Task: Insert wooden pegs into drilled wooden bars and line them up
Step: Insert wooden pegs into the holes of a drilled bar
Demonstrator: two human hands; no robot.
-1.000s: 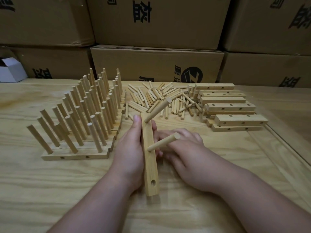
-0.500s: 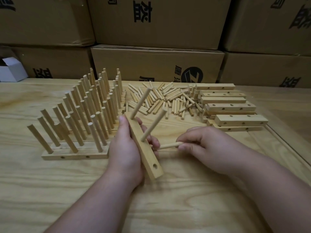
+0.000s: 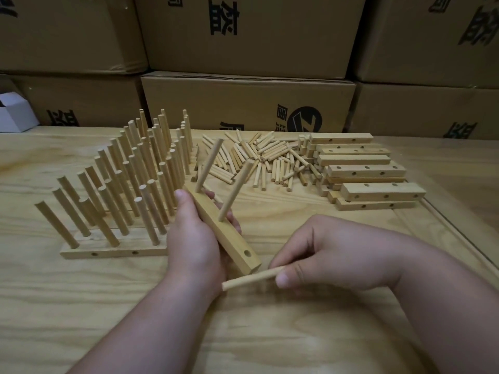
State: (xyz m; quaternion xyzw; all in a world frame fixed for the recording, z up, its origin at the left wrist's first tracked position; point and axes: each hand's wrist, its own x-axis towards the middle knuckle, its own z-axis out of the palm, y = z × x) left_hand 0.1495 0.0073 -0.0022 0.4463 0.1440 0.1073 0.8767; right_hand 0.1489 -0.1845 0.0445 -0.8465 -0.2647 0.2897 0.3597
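One loose pale wooden peg [image 3: 252,278] pinched at its right end in right hand [image 3: 328,255], long axis near level, free tip pointing left and a little toward the wearer. Just beyond that tip, up and slightly right: last empty hole [image 3: 247,253] at the near end of the drilled pale wooden bar [image 3: 225,230]. Bar gripped around its middle by left hand [image 3: 193,238], long axis running away and leftward, two pegs already standing in it. Farther off on the counter [image 3: 81,306]: finished rows of pegged bars [image 3: 116,190] left, loose peg heap [image 3: 264,160], stacked empty bars [image 3: 361,171] right.
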